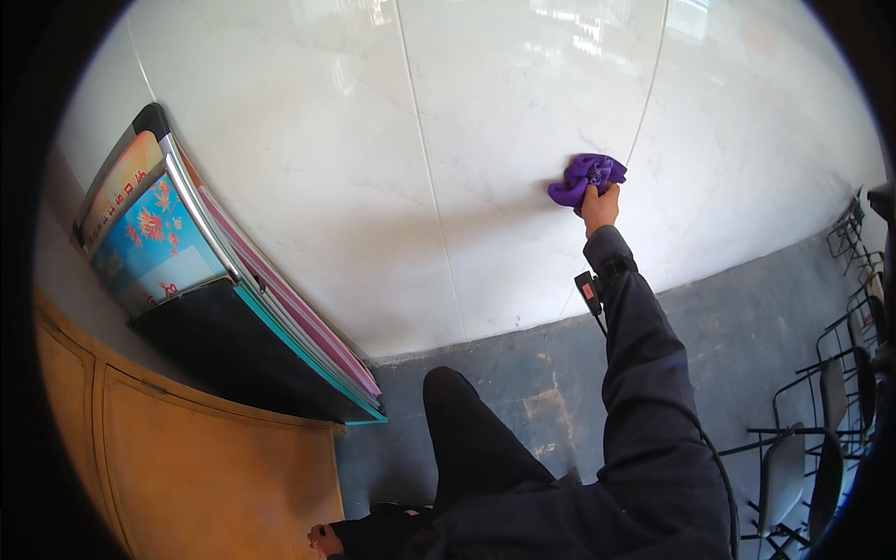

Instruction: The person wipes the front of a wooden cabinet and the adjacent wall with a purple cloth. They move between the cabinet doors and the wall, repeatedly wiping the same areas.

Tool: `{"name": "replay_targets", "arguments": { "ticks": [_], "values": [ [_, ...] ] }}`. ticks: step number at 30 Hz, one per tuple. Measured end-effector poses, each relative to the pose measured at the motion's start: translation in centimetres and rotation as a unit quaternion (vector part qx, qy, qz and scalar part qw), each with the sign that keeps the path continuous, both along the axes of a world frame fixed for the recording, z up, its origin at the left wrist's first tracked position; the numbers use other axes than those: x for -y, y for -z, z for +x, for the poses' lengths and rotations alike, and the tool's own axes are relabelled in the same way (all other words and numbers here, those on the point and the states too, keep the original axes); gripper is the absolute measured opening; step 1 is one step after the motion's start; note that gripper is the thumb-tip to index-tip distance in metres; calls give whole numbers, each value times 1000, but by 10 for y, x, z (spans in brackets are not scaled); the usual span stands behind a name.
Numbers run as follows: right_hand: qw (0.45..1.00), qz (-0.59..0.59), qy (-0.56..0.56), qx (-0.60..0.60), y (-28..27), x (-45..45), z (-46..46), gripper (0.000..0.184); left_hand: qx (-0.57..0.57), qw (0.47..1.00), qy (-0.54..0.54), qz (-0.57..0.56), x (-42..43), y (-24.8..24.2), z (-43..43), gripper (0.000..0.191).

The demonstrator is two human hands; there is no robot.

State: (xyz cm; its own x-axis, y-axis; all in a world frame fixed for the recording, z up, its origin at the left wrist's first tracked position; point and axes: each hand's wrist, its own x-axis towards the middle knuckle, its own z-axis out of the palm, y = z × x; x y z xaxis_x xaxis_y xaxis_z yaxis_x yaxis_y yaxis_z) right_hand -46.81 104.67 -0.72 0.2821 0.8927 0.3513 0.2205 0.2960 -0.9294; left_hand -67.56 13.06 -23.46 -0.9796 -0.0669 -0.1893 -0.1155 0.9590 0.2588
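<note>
A crumpled purple cloth is gripped in my right hand, which presses it against a glossy white wall panel. That arm reaches out ahead of me in a dark sleeve, with a small black device strapped near the wrist. My left hand is low at the bottom edge, beside the front of a wooden cabinet. Its fingers look curled, but whether they hold or touch anything cannot be made out.
Several boards lean on the wall at the left, including a blue printed panel and a black board. Metal-framed chairs line the right side. My bent knee juts over the worn grey floor.
</note>
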Motion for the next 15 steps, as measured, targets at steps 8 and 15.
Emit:
{"name": "replay_targets", "arguments": {
  "ticks": [8,15],
  "values": [
    [986,93,118,79,-99,-72,59,46,-113,992,26,-41,1,23,-5,41],
    [956,265,93,81,-295,-71,34,48,-25,998,-32,-46,-4,-1,4,28]
  ]
}}
